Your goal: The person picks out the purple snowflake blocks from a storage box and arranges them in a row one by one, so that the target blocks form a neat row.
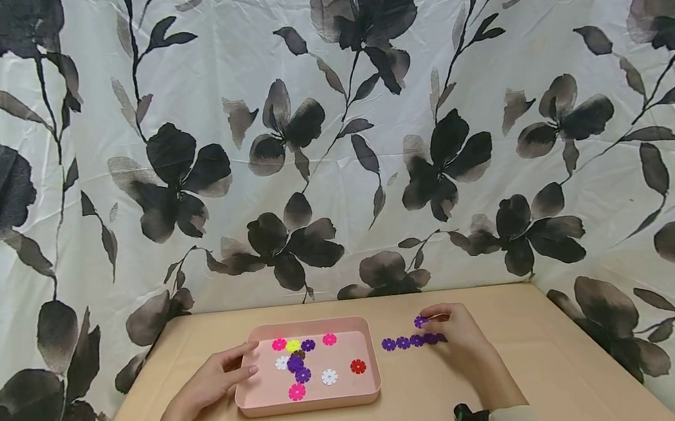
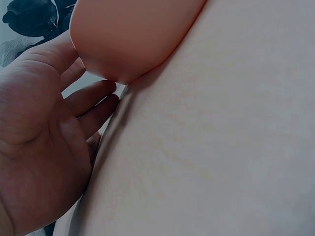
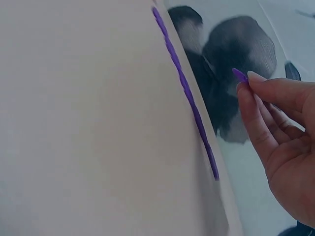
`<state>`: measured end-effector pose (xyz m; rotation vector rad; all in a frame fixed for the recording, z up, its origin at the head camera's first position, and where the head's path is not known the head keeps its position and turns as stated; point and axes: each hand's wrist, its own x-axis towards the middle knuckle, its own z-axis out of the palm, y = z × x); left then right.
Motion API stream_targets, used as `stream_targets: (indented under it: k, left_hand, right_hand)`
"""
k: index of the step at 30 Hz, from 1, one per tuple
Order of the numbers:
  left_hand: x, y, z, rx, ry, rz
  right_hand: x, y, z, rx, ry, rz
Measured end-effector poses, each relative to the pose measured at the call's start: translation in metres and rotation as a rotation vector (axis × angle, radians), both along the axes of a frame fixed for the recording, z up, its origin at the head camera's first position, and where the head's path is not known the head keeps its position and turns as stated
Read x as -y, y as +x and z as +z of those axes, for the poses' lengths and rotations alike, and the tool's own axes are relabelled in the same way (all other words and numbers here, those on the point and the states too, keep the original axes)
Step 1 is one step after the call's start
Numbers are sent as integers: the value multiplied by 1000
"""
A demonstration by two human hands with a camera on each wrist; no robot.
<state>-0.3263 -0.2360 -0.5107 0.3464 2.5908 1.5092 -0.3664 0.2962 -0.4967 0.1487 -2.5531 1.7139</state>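
Observation:
My right hand (image 1: pixel 456 327) pinches a purple flower-shaped disc (image 1: pixel 420 322) between thumb and fingertip. In the right wrist view this disc (image 3: pixel 239 74) appears edge-on, raised off the table. Just below it in the head view lies a row of purple flower discs (image 1: pixel 403 343), its right end partly behind the hand. My left hand (image 1: pixel 209 379) touches the left rim of a shallow pink tray (image 1: pixel 346 393), fingers relaxed. Seen from the left wrist, the fingers (image 2: pixel 96 115) extend loosely beside the tray's corner.
Inside the tray are loose flower discs: several pink and purple ones, a yellow (image 1: pixel 293 345), a red (image 1: pixel 358 366), a brown and white ones (image 1: pixel 329 377). The tan table (image 1: pixel 411 417) ends at a floral cloth (image 1: pixel 370 165) behind. Black bands circle both wrists.

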Motion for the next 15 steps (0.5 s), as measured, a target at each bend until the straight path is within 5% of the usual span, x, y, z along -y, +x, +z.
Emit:
stream_targets:
  k: [15]
  left_hand:
    - [2,-2,-1,-40,-24,-23]
  right_hand:
    - [-50,12,-5,86,-133,-95]
